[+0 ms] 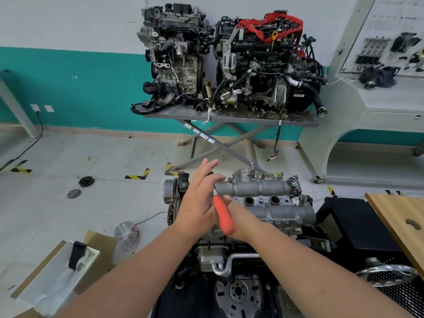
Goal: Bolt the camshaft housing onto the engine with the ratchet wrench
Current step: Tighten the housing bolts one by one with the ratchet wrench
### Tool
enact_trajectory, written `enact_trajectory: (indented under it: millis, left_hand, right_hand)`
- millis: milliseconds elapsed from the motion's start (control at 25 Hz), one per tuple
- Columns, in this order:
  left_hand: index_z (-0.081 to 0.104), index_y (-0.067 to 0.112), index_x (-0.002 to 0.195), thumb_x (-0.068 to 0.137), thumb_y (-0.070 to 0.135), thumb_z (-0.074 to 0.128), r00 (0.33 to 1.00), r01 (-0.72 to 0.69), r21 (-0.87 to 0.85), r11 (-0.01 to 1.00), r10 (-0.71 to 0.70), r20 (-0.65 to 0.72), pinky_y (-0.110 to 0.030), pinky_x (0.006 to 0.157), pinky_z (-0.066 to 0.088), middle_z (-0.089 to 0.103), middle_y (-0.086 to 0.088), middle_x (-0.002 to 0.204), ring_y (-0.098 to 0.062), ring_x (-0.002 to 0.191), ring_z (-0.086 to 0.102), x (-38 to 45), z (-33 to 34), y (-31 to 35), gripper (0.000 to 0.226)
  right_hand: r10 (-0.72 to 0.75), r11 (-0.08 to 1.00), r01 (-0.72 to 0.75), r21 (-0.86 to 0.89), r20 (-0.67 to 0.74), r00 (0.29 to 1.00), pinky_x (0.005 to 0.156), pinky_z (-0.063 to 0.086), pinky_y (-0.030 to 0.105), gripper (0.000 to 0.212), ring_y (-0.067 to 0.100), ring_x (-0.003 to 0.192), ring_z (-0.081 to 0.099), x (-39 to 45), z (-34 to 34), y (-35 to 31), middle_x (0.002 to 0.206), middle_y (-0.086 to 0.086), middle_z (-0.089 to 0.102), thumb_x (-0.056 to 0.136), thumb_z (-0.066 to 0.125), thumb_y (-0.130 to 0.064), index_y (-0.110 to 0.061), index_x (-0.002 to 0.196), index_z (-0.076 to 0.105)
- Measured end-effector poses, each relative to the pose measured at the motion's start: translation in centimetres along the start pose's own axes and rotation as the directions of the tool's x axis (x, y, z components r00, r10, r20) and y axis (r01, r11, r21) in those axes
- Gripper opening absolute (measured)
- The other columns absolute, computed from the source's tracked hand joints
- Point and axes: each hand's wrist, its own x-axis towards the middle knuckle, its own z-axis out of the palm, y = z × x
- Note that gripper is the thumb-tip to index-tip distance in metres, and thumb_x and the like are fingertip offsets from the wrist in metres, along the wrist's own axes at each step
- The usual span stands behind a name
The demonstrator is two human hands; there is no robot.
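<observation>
The grey cast camshaft housing lies on top of the engine in the middle of the view, with bolt heads standing along its edges. My right hand grips the orange handle of the ratchet wrench, which slants up toward the housing's left end. My left hand is spread over that left end with its fingers straight, hiding the wrench head and the bolt under it. Whether the palm touches the wrench head cannot be told.
Two other engines stand on a scissor-lift table at the back. A cardboard box with a phone lies at lower left, and a plastic bottle beside it. A wooden board and a black cabinet are at right.
</observation>
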Motion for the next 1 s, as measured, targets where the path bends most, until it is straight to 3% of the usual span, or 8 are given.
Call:
enact_trajectory:
  millis: [120, 240, 360, 520, 600, 720, 880, 1000]
  left_hand:
    - [0.064, 0.032, 0.121, 0.097, 0.046, 0.038, 0.943, 0.23, -0.364, 0.903, -0.299, -0.145, -0.026, 0.109, 0.04, 0.059, 0.005, 0.138, -0.005, 0.131, 0.051, -0.3, 1.3, 1.2, 0.038]
    - [0.074, 0.031, 0.086, 0.093, 0.055, 0.043, 0.732, 0.445, -0.79, 0.421, -0.68, 0.05, -0.037, 0.092, 0.052, 0.076, -0.007, 0.097, -0.02, 0.097, 0.072, 1.4, 2.1, 2.2, 0.04]
    - [0.069, 0.02, 0.067, 0.098, 0.035, 0.048, 0.623, 0.57, -0.754, 0.327, -0.77, 0.137, -0.032, 0.07, 0.055, 0.07, -0.01, 0.069, -0.023, 0.065, 0.068, 3.6, 0.9, 2.0, 0.04]
    - [0.055, 0.007, 0.092, 0.094, 0.019, 0.048, 0.487, 0.854, -0.358, 0.377, -0.822, 0.297, -0.039, 0.074, 0.061, 0.065, -0.008, 0.064, -0.021, 0.055, 0.065, 6.6, -2.3, 2.0, 0.015]
    - [0.059, 0.001, 0.098, 0.097, 0.018, 0.044, 0.548, 0.771, 0.186, 0.609, -0.784, 0.293, -0.024, 0.049, 0.05, 0.066, -0.008, 0.073, -0.017, 0.056, 0.062, 8.3, -3.5, 2.5, 0.023]
    - [0.055, 0.015, 0.091, 0.104, 0.029, 0.04, 0.709, 0.037, 0.798, 0.602, -0.579, 0.404, -0.025, 0.056, 0.042, 0.056, -0.001, 0.082, -0.012, 0.065, 0.053, 9.5, -3.2, 3.7, 0.024]
    - [0.065, 0.026, 0.089, 0.097, 0.052, 0.047, 0.885, -0.344, 0.829, 0.441, -0.144, 0.443, -0.036, 0.076, 0.035, 0.056, 0.004, 0.093, -0.019, 0.087, 0.056, 5.6, -1.7, 3.1, 0.033]
    - [0.068, 0.017, 0.082, 0.093, 0.052, 0.051, 0.997, -0.077, 0.657, 0.75, 0.071, 0.037, -0.038, 0.08, 0.046, 0.063, 0.0, 0.101, -0.02, 0.096, 0.058, 2.1, -1.4, 2.1, 0.04]
  right_hand:
    - [0.132, 0.955, -0.091, -0.284, 0.127, 0.983, 0.065, 0.039, 0.033, 0.031, 0.029, 0.08, 0.06, 1.0, 0.5, -0.1, 0.086, 0.009, 0.066, 0.099, 0.042, -0.035, -0.013, 0.087, 0.061]
    - [0.185, 0.936, -0.135, -0.325, 0.128, 0.974, 0.068, 0.039, 0.032, 0.025, 0.032, 0.083, 0.06, 1.7, 0.0, -1.2, 0.087, 0.01, 0.063, 0.098, 0.046, -0.029, -0.011, 0.089, 0.061]
    - [0.164, 0.94, -0.106, -0.325, 0.155, 0.974, 0.069, 0.043, 0.036, 0.021, 0.026, 0.082, 0.057, 2.1, -0.2, -1.5, 0.082, 0.002, 0.057, 0.097, 0.049, -0.036, -0.019, 0.087, 0.052]
    - [0.166, 0.94, -0.099, -0.327, 0.183, 0.969, 0.082, 0.053, 0.04, 0.027, 0.025, 0.09, 0.061, 2.4, -0.2, -1.4, 0.092, 0.002, 0.065, 0.098, 0.053, -0.04, -0.015, 0.093, 0.062]
    - [0.135, 0.933, -0.057, -0.354, 0.198, 0.971, 0.078, 0.051, 0.037, 0.027, 0.026, 0.089, 0.063, 2.6, -0.3, -1.5, 0.09, 0.001, 0.065, 0.098, 0.053, -0.04, -0.017, 0.092, 0.065]
    - [0.093, 0.922, -0.005, -0.388, 0.208, 0.974, 0.067, 0.044, 0.034, 0.034, 0.023, 0.08, 0.059, 2.9, -0.3, -1.2, 0.075, -0.004, 0.054, 0.098, 0.054, -0.04, -0.023, 0.07, 0.048]
    - [-0.028, 0.886, 0.12, -0.447, 0.209, 0.978, 0.079, 0.047, 0.034, 0.024, 0.028, 0.098, 0.063, 2.8, -0.8, -0.9, 0.102, 0.007, 0.067, 0.101, 0.052, -0.032, -0.012, 0.097, 0.065]
    - [-0.008, 0.892, 0.119, -0.435, 0.249, 0.968, 0.081, 0.051, 0.039, 0.027, 0.027, 0.098, 0.063, 3.3, -1.0, -1.1, 0.111, 0.009, 0.067, 0.102, 0.045, -0.027, -0.01, 0.112, 0.063]
